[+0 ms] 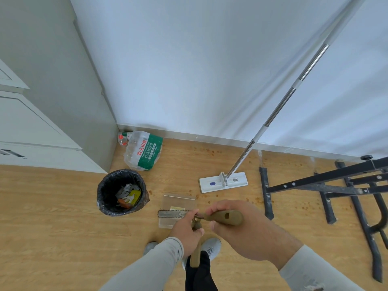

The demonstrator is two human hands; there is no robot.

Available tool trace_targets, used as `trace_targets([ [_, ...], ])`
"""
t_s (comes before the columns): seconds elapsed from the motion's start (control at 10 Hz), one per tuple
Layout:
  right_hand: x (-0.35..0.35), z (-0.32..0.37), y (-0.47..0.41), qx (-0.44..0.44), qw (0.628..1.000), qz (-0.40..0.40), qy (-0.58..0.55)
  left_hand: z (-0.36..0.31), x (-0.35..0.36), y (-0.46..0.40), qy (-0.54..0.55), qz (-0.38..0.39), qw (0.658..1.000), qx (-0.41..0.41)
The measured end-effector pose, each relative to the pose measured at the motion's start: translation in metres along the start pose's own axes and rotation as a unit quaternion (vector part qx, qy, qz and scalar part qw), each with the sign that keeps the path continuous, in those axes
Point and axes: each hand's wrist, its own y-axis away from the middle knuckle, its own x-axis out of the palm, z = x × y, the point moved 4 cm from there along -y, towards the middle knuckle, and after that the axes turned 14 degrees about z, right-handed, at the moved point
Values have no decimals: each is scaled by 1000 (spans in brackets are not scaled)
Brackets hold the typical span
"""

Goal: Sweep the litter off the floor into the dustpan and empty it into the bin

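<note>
Left hand [186, 229] gripping olive dustpan handle [195, 258], right hand [233, 225] curled round olive brush handle [225, 217]; clear dustpan [178, 201] on wooden floor [52, 227], just right of lined bin [105, 192] with litter inside; brown crumbs [257, 199] strewn toward mop [223, 182] near wall

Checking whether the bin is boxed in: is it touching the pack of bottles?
Apart. The head view shows a strip of bare floor between the bin and the pack of bottles.

Black-lined bin [121, 192], olive handles [226, 217], wood-grain floor [52, 227], green-labelled bottle pack [144, 152]
</note>
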Motion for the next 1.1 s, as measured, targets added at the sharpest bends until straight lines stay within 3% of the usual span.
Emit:
trace_targets([
  [0.6, 3, -5, -1, 2, 1000, -4, 26, -2, 1, 2, -21, -7, 1000, -9],
  [0.9, 6, -8, 8, 15, 999, -24, -17, -12, 2, 24, -63, 40, 997, -18],
  [1.1, 7, -11, 35, 26, 992, -24, -120, -42, -33, 70, -58, 33, 998, -8],
])
